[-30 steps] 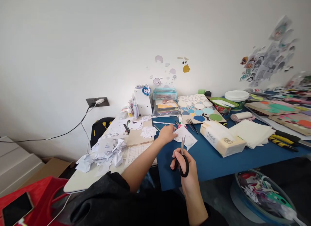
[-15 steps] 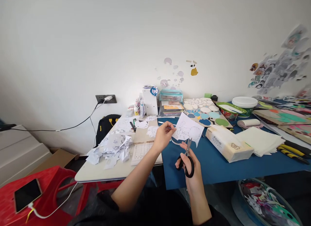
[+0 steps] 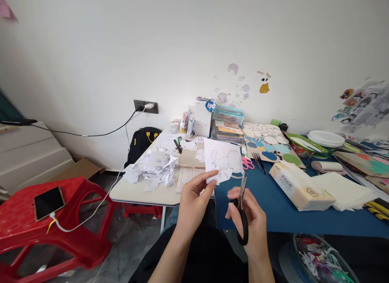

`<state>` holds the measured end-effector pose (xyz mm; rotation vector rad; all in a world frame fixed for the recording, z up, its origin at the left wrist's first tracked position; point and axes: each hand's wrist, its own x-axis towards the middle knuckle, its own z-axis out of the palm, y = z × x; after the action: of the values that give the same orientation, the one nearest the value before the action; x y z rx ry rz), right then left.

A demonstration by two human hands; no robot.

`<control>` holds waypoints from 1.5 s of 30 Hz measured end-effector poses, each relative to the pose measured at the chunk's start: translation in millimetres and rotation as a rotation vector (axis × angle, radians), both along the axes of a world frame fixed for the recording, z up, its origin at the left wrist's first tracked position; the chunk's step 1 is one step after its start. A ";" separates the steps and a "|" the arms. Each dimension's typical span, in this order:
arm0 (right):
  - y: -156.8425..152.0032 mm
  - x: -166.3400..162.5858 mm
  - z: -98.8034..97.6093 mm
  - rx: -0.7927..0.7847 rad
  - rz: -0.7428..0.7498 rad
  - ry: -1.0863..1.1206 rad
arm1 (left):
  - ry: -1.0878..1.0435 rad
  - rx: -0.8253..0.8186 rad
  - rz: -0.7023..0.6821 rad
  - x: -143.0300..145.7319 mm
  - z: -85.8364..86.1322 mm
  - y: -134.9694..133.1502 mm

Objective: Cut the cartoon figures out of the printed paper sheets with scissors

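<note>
A white sheet of paper (image 3: 214, 151) with line drawings stands raised over the desk, pinched at its lower edge by my left hand (image 3: 197, 196). My right hand (image 3: 251, 214) is wrapped round black-handled scissors (image 3: 242, 191), whose blades point up. The blades are apart from the sheet, a little to its lower right. Beyond the paper, pink scissors (image 3: 247, 162) and several dark slim tools (image 3: 259, 161) lie on the blue mat (image 3: 232, 214).
White paper scraps (image 3: 153, 167) are heaped on the left table. A tissue pack (image 3: 300, 187) sits on the mat at right, near cut coloured shapes (image 3: 270, 147). A scrap bin (image 3: 322, 258) stands below; a red stool (image 3: 73, 206) carries a phone (image 3: 49, 202).
My left hand has turned and now grips the sheet from below at its bottom edge. The scissors have come away from the paper. The view has swung left.
</note>
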<state>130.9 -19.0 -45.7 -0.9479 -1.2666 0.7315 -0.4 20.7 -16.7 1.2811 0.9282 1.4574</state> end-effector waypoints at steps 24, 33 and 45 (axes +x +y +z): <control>-12.1 4.8 13.5 -0.181 0.420 -0.176 | 0.103 0.052 -0.024 -8.2 10.5 -32.3; -12.9 -1.2 16.4 -0.185 0.397 -0.184 | 0.092 0.038 0.005 -5.2 14.9 -39.7; -11.8 0.2 19.2 -0.157 0.292 -0.321 | 0.124 0.055 0.046 -5.8 14.6 -38.3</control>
<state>131.1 -30.8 -26.5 -1.0479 -1.6718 0.9431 -6.2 -17.5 -2.1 1.4120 1.0110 1.4609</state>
